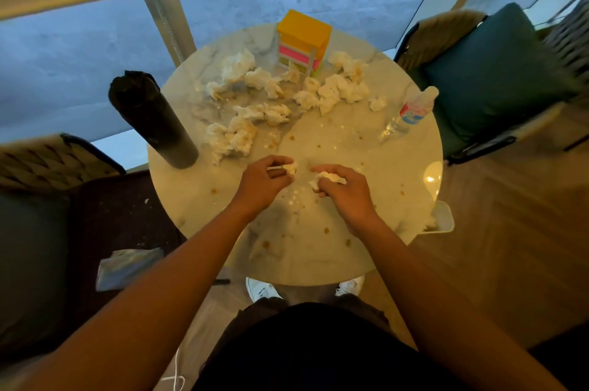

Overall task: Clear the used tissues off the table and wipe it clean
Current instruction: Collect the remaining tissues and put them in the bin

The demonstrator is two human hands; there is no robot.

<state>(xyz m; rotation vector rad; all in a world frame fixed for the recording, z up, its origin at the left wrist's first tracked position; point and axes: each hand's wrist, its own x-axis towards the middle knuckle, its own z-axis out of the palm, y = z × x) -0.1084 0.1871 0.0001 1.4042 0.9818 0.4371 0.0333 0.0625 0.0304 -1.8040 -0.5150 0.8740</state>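
Note:
A round marble table (392, 167) carries several crumpled, stained white tissues (274, 97) spread across its far half. Small brown and white spots dot the surface near the middle and the front. My left hand (264, 181) is closed around a small crumpled tissue (289, 168) near the table's centre. Just to its right, my right hand (342, 191) grips another crumpled tissue (328, 178) against the tabletop. The two hands are a short gap apart.
A tall dark bin with a black liner (153, 119) stands at the table's left edge. A yellow and pink box (302, 41) sits at the far side, a clear spray bottle (411, 113) at the right. Chairs flank the table. A white object (443, 217) hangs off the right edge.

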